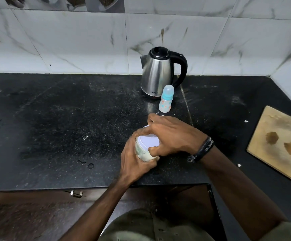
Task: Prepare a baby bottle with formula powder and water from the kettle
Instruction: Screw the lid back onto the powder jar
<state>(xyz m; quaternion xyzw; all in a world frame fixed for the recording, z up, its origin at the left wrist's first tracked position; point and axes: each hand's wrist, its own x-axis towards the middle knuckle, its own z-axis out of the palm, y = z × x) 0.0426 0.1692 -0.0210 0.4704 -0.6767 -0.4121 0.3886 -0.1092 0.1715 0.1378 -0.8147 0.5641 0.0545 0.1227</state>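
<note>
Both hands grip the formula jar (145, 150) near the black counter's (63, 119) edge: left hand (134, 160) wraps its body, right hand (172, 136) clasps its white lid. Baby bottle (166, 99) and kettle (160, 75) stand farther back, against marble-tiled wall (89, 42).

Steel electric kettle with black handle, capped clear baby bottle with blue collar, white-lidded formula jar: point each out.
Steel electric kettle (156, 76), head view: middle of its metal body.
Clear baby bottle (165, 103), head view: its patterned lower body.
White-lidded formula jar (149, 140), head view: bare top of its lid.
</note>
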